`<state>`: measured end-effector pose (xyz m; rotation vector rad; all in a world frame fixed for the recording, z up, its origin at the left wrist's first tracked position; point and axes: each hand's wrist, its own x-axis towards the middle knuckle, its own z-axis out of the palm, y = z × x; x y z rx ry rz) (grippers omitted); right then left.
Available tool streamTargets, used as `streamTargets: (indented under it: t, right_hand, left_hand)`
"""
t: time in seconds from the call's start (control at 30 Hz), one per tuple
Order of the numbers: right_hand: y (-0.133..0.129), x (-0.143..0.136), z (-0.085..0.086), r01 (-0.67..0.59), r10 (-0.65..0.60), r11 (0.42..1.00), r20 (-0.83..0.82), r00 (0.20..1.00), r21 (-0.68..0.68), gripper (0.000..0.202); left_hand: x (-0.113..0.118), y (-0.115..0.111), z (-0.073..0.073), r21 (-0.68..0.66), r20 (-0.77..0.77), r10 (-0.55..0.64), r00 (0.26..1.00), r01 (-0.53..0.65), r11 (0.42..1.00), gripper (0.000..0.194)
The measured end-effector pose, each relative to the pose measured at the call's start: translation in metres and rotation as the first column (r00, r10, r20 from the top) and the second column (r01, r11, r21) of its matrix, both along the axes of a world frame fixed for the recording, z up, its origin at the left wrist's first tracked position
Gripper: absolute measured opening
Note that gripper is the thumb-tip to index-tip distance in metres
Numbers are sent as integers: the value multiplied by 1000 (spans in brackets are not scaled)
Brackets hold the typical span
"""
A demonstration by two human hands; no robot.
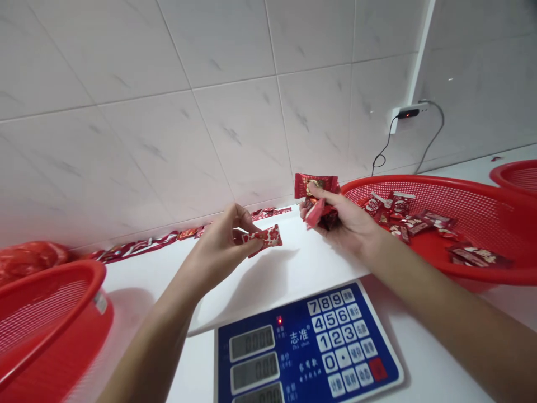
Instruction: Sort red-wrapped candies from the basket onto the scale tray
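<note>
My left hand (235,240) pinches a small red and white floral packet (272,236) above the white pan of a scale (277,280). To its right, my right hand (342,215) is closed around several red wrapped packets (315,186), one of them under the thumb. Both hands are raised over the pan, apart from each other. The blue scale panel (304,347) lies below them, with number keys and displays that show zeros.
A red basket (423,182) with several red packets stands at the right, another (518,168) behind it. One more red basket (90,274) is at the left, near a red plastic bag (31,257). Packets (142,243) line the tiled wall, which holds a socket (409,113) with cables.
</note>
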<state>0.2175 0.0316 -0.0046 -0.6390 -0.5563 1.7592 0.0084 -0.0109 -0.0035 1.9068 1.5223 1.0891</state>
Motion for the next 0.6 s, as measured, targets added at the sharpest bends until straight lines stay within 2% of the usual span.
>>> streamTargets:
  t: [0.1,0.17,0.3,0.37,0.43,0.6]
  right_hand:
    - [-1,-1,-1,91,-92,996,-11,996,-6,20]
    - [0,-1,-2,109,-109,994,-21,994,-2,21]
    - [3,1,-4,91,-92,996,-68,993,-15,19]
    - [3,0,-6,94,-94,996,-47,994,-3,20]
    - [2,-2,-8,101,-100,995,-15,995,26,23]
    - [-3,-12,-16,87,-88,983,-1,996,160,24]
  left_hand:
    - [9,3,-6,-22,143,-56,988,60,998,36]
    - [13,5,-10,-15,152,-72,986,76,997,35]
    - [10,6,-12,-5,-29,-42,999,42,999,33]
    - [7,2,-8,14,-154,-1,988,3,1000,36]
    - [8,-5,-2,62,-195,17,981,-5,998,41]
    - [33,-23,4,162,-17,-121,993,122,979,37]
